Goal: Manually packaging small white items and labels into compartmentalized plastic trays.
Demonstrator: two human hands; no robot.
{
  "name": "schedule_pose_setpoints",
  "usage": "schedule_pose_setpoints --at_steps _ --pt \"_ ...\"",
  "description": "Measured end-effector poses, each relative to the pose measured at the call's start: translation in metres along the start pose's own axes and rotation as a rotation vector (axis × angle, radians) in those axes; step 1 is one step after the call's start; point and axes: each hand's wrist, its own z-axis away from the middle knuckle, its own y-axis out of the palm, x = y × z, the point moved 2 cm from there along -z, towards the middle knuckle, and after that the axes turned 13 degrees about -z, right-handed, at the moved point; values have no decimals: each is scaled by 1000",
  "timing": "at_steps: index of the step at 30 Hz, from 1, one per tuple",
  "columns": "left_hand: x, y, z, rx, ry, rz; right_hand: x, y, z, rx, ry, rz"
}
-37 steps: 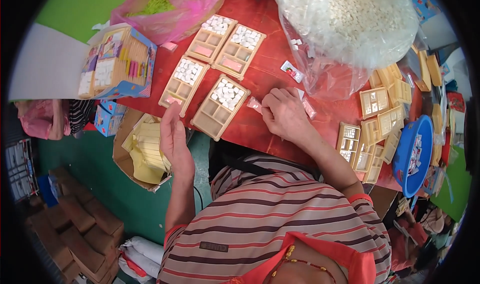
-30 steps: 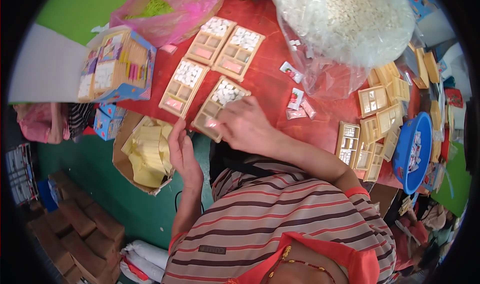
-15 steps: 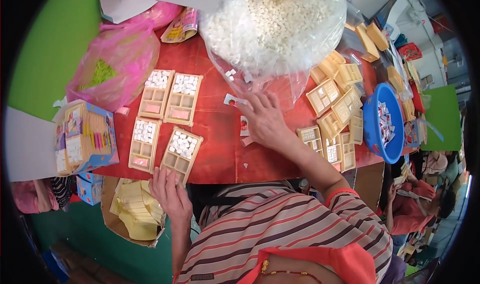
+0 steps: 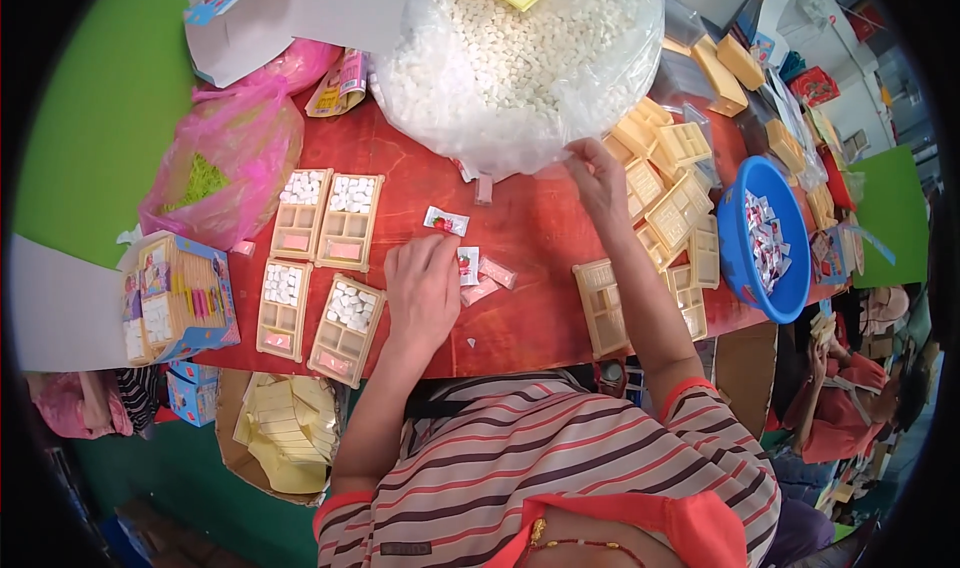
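Observation:
My left hand (image 4: 422, 280) is low over the red table, its fingers slightly apart and loosely bent beside two small white sachets with red pictures, an upper sachet (image 4: 445, 221) and a lower sachet (image 4: 468, 266). Pink wrapped pieces (image 4: 497, 272) lie just right of them. Farther off, my right hand (image 4: 597, 176) pinches the near edge of a large clear plastic bag (image 4: 545, 153) full of small white pieces. Another pink piece (image 4: 484, 189) rests by the bag's edge. Left of my left hand, a beige compartment tray (image 4: 347, 328) holds white pieces and a pink piece, among several similar trays.
Beige trays (image 4: 672, 213) are heaped on the right beside a blue basin (image 4: 741, 268) of sachets. At left stand a pink bag (image 4: 240, 143) with green pieces and a filled display box (image 4: 205, 293). Below the table edge is a carton (image 4: 232, 433) holding yellow sheets. A co-worker (image 4: 845, 408) sits far right.
My left hand moved from the near tray to the sachets. My right hand left the sachets for the bag's edge, which has drawn back. More pink pieces now show, and a tray lies under my right forearm.

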Motion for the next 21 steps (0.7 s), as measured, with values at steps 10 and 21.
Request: schedule_pose_setpoints --at_steps 10,21 --pt "25 81 -81 117 0 -323 9 -46 -34 -183 328 -641" --pt "15 98 -118 273 -14 -211 7 -41 -54 -119 280 -688"
